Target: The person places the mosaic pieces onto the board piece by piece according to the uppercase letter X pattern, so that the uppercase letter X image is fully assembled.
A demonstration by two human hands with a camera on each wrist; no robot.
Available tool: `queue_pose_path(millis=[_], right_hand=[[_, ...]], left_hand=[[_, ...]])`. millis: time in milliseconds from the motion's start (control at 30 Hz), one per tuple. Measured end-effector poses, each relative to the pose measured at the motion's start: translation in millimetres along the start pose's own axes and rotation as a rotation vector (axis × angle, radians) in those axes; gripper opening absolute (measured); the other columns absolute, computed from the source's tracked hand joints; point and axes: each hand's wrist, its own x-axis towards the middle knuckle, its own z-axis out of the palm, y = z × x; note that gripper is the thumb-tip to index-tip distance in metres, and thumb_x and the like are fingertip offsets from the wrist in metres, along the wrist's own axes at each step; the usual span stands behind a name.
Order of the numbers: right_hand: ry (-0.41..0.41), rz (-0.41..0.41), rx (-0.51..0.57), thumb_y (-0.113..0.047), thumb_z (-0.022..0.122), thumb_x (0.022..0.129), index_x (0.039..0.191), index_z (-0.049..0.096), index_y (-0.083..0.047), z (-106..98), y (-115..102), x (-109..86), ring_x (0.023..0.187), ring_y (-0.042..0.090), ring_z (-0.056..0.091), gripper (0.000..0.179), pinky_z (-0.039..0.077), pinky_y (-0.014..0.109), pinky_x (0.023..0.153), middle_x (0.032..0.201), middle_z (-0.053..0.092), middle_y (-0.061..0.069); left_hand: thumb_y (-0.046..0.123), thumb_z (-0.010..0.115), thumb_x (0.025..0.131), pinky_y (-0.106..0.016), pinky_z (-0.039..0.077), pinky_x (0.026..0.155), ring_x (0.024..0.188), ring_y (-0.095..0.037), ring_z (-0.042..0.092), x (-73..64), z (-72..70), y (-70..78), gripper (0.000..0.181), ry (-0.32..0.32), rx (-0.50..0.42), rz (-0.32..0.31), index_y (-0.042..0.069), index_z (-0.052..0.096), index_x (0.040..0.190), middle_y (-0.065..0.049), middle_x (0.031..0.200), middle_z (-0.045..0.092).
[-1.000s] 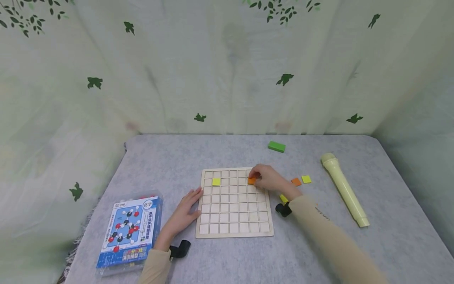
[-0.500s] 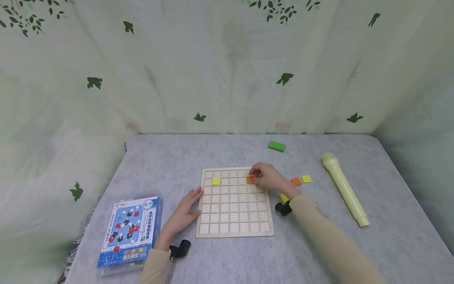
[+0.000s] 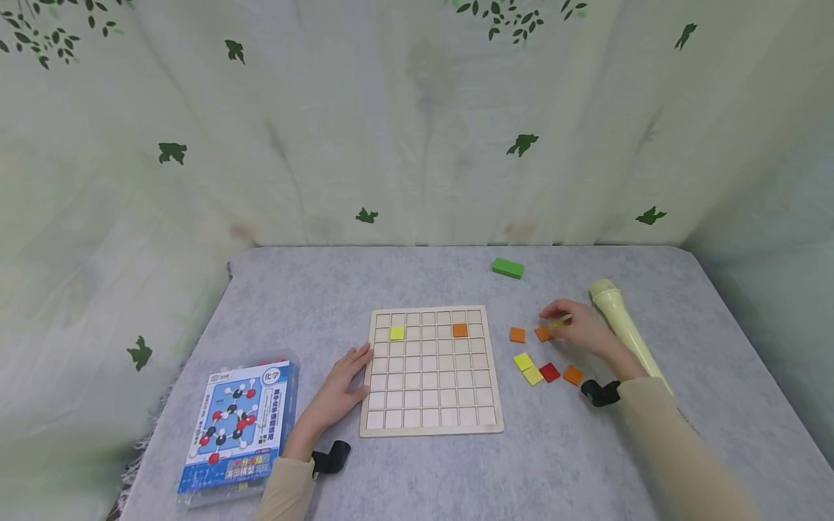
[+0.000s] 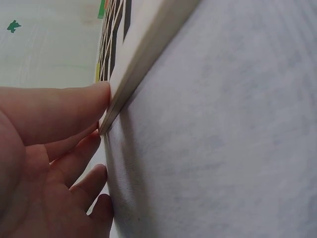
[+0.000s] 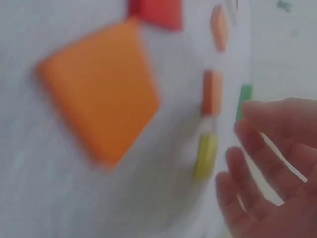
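A wooden grid board (image 3: pixel 430 380) lies on the table, with a yellow tile (image 3: pixel 397 333) and an orange tile (image 3: pixel 460 330) in its second row. My left hand (image 3: pixel 339 383) rests at the board's left edge; in the left wrist view the thumb and some fingertips touch that edge. To the right of the board, my right hand (image 3: pixel 582 334) is over the loose tiles with its fingers extended. Its nearest tile is a yellow one (image 5: pixel 206 156), which appears apart from the fingers in the right wrist view and is partly hidden in the head view.
Loose orange (image 3: pixel 517 335), yellow (image 3: pixel 523 362) and red (image 3: pixel 549 373) tiles lie right of the board. A green block (image 3: pixel 508 268) is behind them. A pale yellow microphone-shaped thing (image 3: pixel 625 325) lies at right, partly behind the arm. A boxed chemistry model set (image 3: pixel 237 427) is at left.
My right hand has let go of the orange tile, leaving it in the board's second row, and has moved right to the loose tiles. The left hand has stayed in place.
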Motion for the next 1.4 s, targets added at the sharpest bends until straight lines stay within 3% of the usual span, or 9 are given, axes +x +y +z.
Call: queue_pose_path(millis=[133, 367, 567, 800, 1000, 1133, 1400], right_hand=[[0.013, 0.040, -0.065, 0.009, 0.062, 0.078, 0.106, 0.064, 0.004, -6.4, 14.3, -10.1, 0.100, 0.037, 0.053, 0.028, 0.044, 0.055, 0.090, 0.108, 0.061, 0.019], [0.041, 0.021, -0.128, 0.012, 0.063, 0.076, 0.099, 0.065, 0.003, -6.0, 19.3, -9.4, 0.093, 0.034, 0.054, 0.025, 0.046, 0.052, 0.087, 0.101, 0.061, 0.017], [0.041, 0.002, -0.090, 0.007, 0.061, 0.078, 0.102, 0.064, 0.002, -5.4, 11.7, -4.4, 0.095, 0.033, 0.056, 0.025, 0.048, 0.049, 0.085, 0.102, 0.062, 0.015], [-0.012, -0.036, -0.021, 0.002, 0.060, 0.080, 0.105, 0.064, -0.002, 15.4, -28.7, 12.5, 0.096, 0.027, 0.056, 0.026, 0.051, 0.041, 0.082, 0.104, 0.062, 0.010], [-0.089, -0.241, 0.031, 0.004, 0.064, 0.080, 0.103, 0.066, -0.004, 54.0, -71.2, 31.0, 0.093, 0.022, 0.057, 0.024, 0.050, 0.036, 0.081, 0.101, 0.062, 0.004], [-0.152, -0.339, -0.005, 0.003, 0.066, 0.081, 0.101, 0.066, -0.005, 84.8, -97.0, 43.8, 0.087, 0.019, 0.056, 0.022, 0.050, 0.033, 0.078, 0.097, 0.061, 0.002], [-0.274, -0.352, -0.061, 0.009, 0.060, 0.079, 0.098, 0.067, -0.007, 130.1, -138.5, 59.5, 0.088, 0.016, 0.055, 0.026, 0.048, 0.029, 0.079, 0.096, 0.062, 0.001]], left_hand=[[-0.007, 0.060, 0.085, -0.060, 0.013, 0.110, 0.139, -0.046, 0.014, -1.1, -0.4, 1.2, 0.060, 0.004, -0.004, 0.007, -0.010, 0.038, 0.141, -0.023, 0.151, 0.029], [-0.007, 0.060, 0.085, -0.060, 0.013, 0.110, 0.139, -0.045, 0.014, -1.9, -0.8, 1.6, 0.060, 0.005, -0.004, 0.004, -0.010, 0.038, 0.141, -0.022, 0.151, 0.029], [-0.008, 0.060, 0.085, -0.060, 0.012, 0.110, 0.140, -0.044, 0.013, -1.2, -0.2, -0.1, 0.061, -0.001, -0.008, -0.015, -0.008, 0.038, 0.142, -0.020, 0.152, 0.029], [-0.007, 0.061, 0.086, -0.058, 0.012, 0.111, 0.142, -0.040, 0.012, 0.2, 1.1, -4.7, 0.063, -0.015, -0.015, -0.038, -0.006, 0.036, 0.144, -0.017, 0.153, 0.027], [-0.006, 0.060, 0.086, -0.058, 0.012, 0.111, 0.142, -0.039, 0.011, 0.6, 1.5, -6.1, 0.063, -0.019, -0.019, -0.045, -0.004, 0.036, 0.144, -0.016, 0.154, 0.026], [-0.006, 0.060, 0.086, -0.058, 0.012, 0.111, 0.142, -0.039, 0.011, 0.3, 1.2, -5.9, 0.063, -0.019, -0.024, -0.045, -0.004, 0.036, 0.145, -0.016, 0.154, 0.026], [-0.005, 0.060, 0.087, -0.059, 0.011, 0.111, 0.143, -0.039, 0.009, 0.2, 0.2, -3.3, 0.063, -0.030, -0.022, -0.056, -0.004, 0.035, 0.145, -0.016, 0.155, 0.025]])
